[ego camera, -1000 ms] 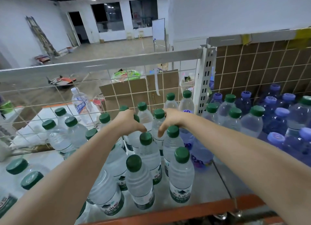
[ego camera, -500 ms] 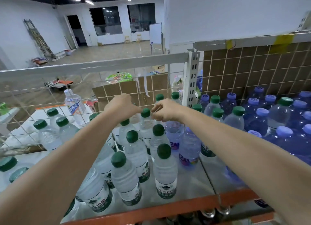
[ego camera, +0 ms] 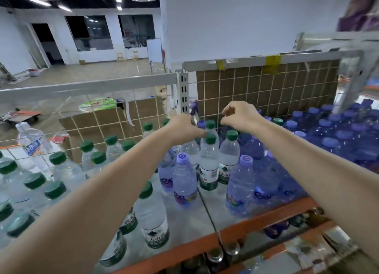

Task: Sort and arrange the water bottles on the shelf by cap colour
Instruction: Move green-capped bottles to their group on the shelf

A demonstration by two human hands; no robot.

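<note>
Hands apart: left hand (ego camera: 185, 128) gripping green-capped bottle (ego camera: 209, 163); right hand (ego camera: 239, 115) curled, empty; labels unreadable.

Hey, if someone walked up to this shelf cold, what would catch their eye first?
Probably the two bare arms reaching over the shelf, with the left hand at the green-capped bottles in the middle and the right hand raised just above them. Next, the colour split: clear green-capped bottles crowd the left side, while a mass of blue bottles with purple caps fills the right. A few purple-capped bottles stand among the green ones at the centre.
</note>
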